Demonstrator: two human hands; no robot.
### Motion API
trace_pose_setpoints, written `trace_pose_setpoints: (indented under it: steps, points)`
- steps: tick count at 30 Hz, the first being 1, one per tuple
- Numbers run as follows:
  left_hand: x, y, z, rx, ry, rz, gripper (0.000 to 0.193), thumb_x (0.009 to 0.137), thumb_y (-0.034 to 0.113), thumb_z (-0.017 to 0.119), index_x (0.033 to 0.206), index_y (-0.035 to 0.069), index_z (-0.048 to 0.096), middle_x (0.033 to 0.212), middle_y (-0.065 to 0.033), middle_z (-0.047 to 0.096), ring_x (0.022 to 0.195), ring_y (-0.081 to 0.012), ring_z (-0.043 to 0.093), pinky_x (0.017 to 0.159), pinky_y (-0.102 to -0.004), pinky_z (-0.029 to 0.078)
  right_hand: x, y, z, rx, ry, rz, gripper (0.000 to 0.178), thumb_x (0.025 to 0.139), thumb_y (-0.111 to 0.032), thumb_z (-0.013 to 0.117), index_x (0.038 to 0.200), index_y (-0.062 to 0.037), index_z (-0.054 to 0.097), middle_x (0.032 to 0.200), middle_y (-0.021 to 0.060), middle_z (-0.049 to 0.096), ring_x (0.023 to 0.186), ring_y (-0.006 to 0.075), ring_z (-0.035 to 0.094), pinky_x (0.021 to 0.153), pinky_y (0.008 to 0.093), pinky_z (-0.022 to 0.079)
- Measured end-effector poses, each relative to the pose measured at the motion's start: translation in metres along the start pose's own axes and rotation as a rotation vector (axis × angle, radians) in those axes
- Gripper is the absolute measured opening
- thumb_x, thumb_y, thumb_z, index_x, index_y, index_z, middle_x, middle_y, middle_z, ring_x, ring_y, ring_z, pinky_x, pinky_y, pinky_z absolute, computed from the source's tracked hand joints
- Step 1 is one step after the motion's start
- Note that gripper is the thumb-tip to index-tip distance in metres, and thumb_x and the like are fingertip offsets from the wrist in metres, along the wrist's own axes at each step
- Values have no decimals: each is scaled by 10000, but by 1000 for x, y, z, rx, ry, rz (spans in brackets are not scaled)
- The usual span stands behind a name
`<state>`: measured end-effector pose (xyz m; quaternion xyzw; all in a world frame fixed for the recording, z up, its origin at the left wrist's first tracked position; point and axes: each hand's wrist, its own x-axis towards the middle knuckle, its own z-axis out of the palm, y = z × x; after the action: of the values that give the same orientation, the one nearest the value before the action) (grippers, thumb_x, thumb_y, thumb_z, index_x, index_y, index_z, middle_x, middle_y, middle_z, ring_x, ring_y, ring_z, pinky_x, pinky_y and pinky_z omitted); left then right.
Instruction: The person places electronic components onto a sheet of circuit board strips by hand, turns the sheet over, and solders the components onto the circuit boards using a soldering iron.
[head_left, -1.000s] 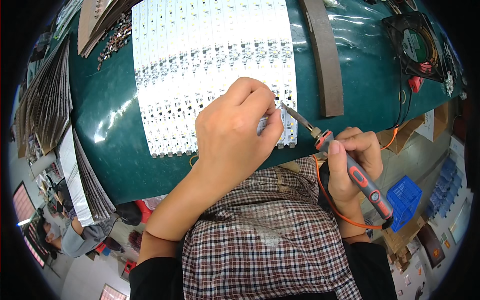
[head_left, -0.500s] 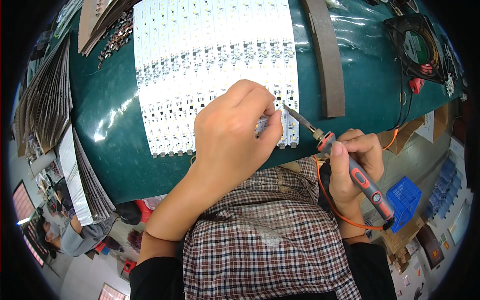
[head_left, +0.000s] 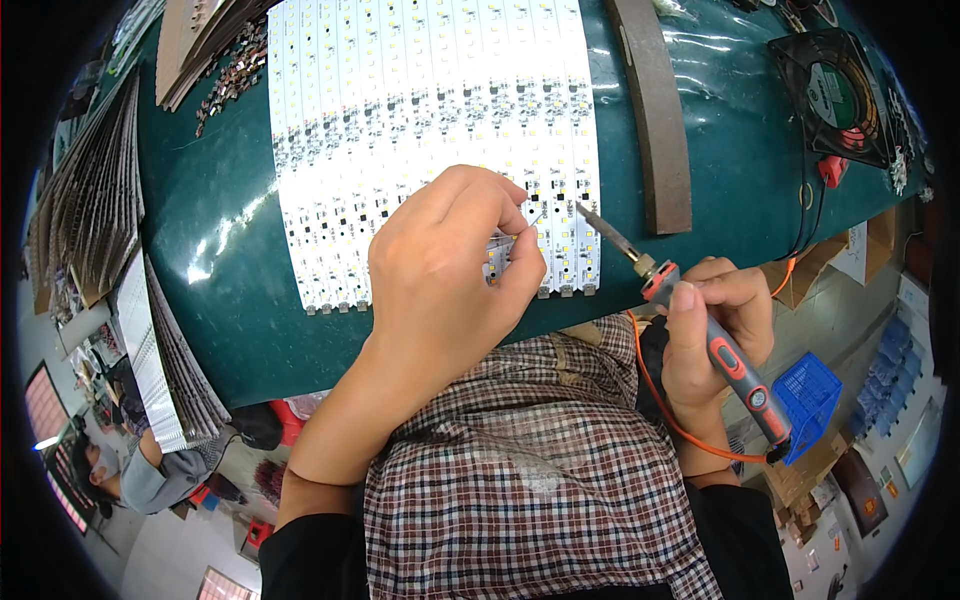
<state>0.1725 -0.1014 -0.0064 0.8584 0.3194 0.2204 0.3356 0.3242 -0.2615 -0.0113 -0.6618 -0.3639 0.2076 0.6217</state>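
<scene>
Side by side on the green work surface lie many narrow white LED circuit strips, dotted with small yellow and black parts. Over their near right portion, my left hand pinches a thin solder wire between thumb and forefinger; its end points to the right, close to the strips. My right hand grips a grey and orange soldering iron like a pen. Its dark tip is by the rightmost strip, a small distance right of the wire's end. My left hand hides part of the strips beneath it.
A long brown-grey bar lies right of the strips. Farther right is a black fan. The iron's orange cord loops beside my right arm. Stacked strips lean at the left. A blue basket sits lower right; another person is lower left.
My left hand has shifted a little left, drawing the wire away from the iron. The iron's tip has moved slightly right, onto the rightmost strip's area.
</scene>
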Motion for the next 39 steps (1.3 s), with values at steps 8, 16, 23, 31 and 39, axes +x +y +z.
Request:
trace_pose_setpoints:
  steps: [8, 16, 23, 31, 39]
  points:
    - [1, -2, 4, 25, 2, -2, 151, 741, -41, 734, 768, 45, 613, 946, -58, 695, 630, -112, 568, 537, -244, 442, 0, 0, 8, -97, -82, -9, 227, 860, -3, 753, 927, -35, 539, 758, 71, 641, 596, 44, 523, 500, 188, 381]
    - [2, -2, 6, 33, -7, -21, 137, 761, -34, 746, 777, 42, 632, 944, -51, 689, 623, -111, 563, 533, -243, 450, -3, 2, 9, -86, -75, -2, 239, 853, -3, 761, 932, -38, 538, 769, 79, 659, 591, 41, 534, 486, 183, 374]
    - [1, -2, 8, 8, -21, -8, 141, 748, -30, 747, 796, 37, 632, 918, -70, 646, 682, -197, 602, 586, -312, 488, -4, 3, 8, -111, -88, -49, 243, 846, 2, 762, 929, -37, 537, 758, 81, 661, 591, 43, 529, 490, 190, 367]
    - [2, 2, 1, 5, -54, -18, 129, 779, -41, 743, 816, 34, 645, 963, -63, 679, 651, -124, 598, 577, -246, 497, -4, 2, 8, -70, -50, -23, 240, 851, 3, 755, 935, -36, 534, 766, 86, 659, 595, 46, 513, 509, 192, 370]
    - [0, 2, -11, 7, -40, -66, 123, 780, -60, 721, 803, 19, 629, 983, -73, 694, 671, -110, 593, 608, -239, 502, -2, 2, 6, -80, -60, -20, 225, 863, -3, 742, 935, -42, 533, 774, 80, 656, 588, 43, 494, 509, 201, 361]
